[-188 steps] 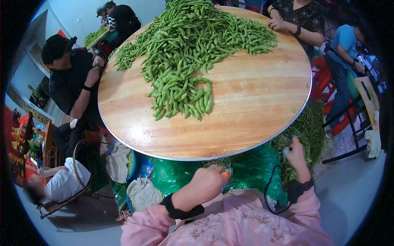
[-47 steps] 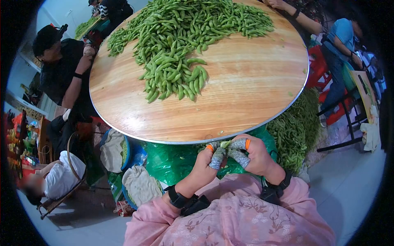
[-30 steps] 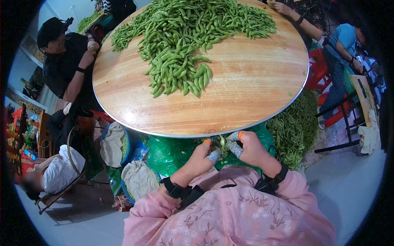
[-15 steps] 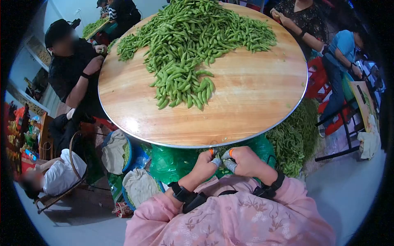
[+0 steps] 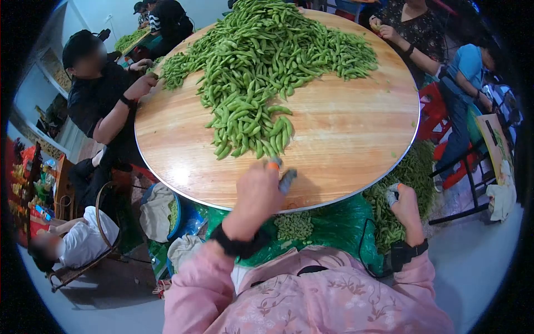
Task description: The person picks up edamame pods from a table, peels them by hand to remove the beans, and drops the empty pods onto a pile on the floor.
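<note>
Left hand [image 5: 258,189] is stretched out over the near edge of the round wooden table [image 5: 345,128], just short of the closest tongue of the edamame pile [image 5: 253,133]. It's close to those pods but not touching them. The thumb and forefinger wear grey finger sleeves [image 5: 287,181] with orange tips. They sit a little apart and I can't see anything pinched between them, though the hand is a bit blurry. Right hand [image 5: 405,203] is off the table's right side, low down, right over a second heap of pods [image 5: 414,170] piled below the table edge. Its fingers are curled inward, with a grey sleeve showing on one, and honestly I can't tell if there's a pod in there or not. Under the near edge a green plastic sheet [image 5: 339,225] carries a small mound of shelled beans [image 5: 295,225], sitting between the two arms. The big pile runs from the table's middle up to its far edge. A person in black at the left edge has a hand [image 5: 142,86] on the pods there, and another person's hand [image 5: 384,30] rests at the far right edge.
</note>
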`<state>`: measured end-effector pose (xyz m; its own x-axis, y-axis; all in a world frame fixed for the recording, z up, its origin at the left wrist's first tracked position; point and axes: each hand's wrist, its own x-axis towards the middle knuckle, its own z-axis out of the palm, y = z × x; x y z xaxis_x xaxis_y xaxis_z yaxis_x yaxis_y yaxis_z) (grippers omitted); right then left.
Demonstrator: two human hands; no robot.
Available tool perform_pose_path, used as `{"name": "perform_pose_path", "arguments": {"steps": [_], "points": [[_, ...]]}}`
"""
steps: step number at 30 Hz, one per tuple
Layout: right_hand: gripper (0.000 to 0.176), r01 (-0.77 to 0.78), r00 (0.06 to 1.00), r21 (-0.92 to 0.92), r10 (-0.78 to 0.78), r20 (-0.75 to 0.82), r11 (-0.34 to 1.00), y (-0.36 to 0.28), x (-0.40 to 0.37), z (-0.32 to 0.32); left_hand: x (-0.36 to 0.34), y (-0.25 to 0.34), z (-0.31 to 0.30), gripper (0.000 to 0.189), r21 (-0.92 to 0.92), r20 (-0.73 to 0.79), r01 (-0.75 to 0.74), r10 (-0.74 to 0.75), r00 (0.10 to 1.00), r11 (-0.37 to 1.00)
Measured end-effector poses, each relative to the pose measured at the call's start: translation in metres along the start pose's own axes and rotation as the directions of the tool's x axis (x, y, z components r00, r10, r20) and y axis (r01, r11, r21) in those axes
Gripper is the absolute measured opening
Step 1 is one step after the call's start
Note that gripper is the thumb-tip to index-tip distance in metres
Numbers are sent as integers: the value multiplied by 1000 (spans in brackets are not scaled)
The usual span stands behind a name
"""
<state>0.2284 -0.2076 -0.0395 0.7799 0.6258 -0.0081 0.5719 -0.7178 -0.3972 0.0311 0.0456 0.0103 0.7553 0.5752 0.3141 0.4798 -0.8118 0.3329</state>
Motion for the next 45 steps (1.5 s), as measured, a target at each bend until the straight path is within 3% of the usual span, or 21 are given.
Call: {"name": "perform_pose_path", "arguments": {"steps": [2, 3, 5, 9, 11, 12, 14, 15, 17, 18, 20, 22, 24, 25, 27, 29, 36, 40, 42, 45], "points": [[11, -14, 1000, 387, 5, 25, 922, -15, -3, -3, 30, -15, 11, 24, 163, 103, -20, 4, 995, 986], [11, -14, 1000, 388, 5, 23, 921, -23, -5, -3, 37, -24, 19, 24, 164, 101, -22, 6, 995, 986], [15, 75, 993, 613, -115, 25, 787, -42, -9, -3, 45, -36, 31, 22, 188, 135, -26, 0, 991, 982], [15, 171, 957, 698, -285, 49, 695, -83, -9, -1, 37, -34, 19, 19, 249, 167, -44, 2, 986, 967], [18, 204, 924, 782, -380, 45, 589, -104, -7, 4, 20, -30, 12, 11, 196, -2, -94, 97, 995, 976], [18, 203, 925, 783, -378, 45, 588, -114, -6, 7, 13, -24, 5, 11, 197, -1, -96, 98, 995, 976], [20, -145, 907, 942, -340, 249, 304, -132, -1, 14, -1, -8, -11, 9, -173, 220, 99, -60, 974, 980], [20, -147, 907, 942, -339, 251, 303, -136, 4, 20, -9, -1, -15, 9, -171, 223, 99, -60, 973, 980], [22, -416, 813, 908, -425, 399, 57, -142, 11, 31, -24, 11, -17, 11, -392, 236, 87, 9, 972, 916], [22, -418, 812, 907, -424, 401, 57, -146, 9, 29, -28, 14, -15, 11, -392, 238, 88, 8, 971, 916], [18, -370, 828, 929, -452, 333, 8, -153, 4, 21, -36, 15, -12, 18, -601, 207, 109, 23, 978, 792], [16, -321, 833, 946, -459, 309, 53, -151, 2, 23, -39, 6, 0, 23, -648, 243, 89, 94, 966, 757], [15, -267, 841, 959, -462, 281, 98, -147, 0, 25, -41, 8, -1, 24, -468, 430, 121, 106, 896, 876], [14, -271, 834, 954, -464, 300, 130, -143, -2, 26, -42, 12, -3, 24, -472, 433, 122, 109, 895, 873], [13, -280, 826, 946, -461, 325, 165, -139, -5, 26, -46, 19, -6, 24, -233, 292, -48, 117, 949, 971], [13, -261, 836, 941, -438, 331, 215, -139, -7, 25, -47, 20, -5, 25, -192, 251, -104, 151, 956, 976], [11, -304, 831, 932, -422, 361, 198, -138, -8, 25, -45, 19, -4, 21, -51, 117, -343, 347, 931, 938], [9, -229, 852, 948, -425, 305, 221, -138, -8, 31, -47, 17, 1, 27, -36, 197, -349, 349, 916, 937], [8, -188, 868, 953, -414, 274, 237, -138, -10, 32, -48, 19, 3, 27, -134, 261, -245, 273, 926, 960], [8, -181, 871, 948, -406, 277, 260, -140, -10, 32, -54, 20, 6, 26, -116, 257, -186, 211, 943, 976]]}}
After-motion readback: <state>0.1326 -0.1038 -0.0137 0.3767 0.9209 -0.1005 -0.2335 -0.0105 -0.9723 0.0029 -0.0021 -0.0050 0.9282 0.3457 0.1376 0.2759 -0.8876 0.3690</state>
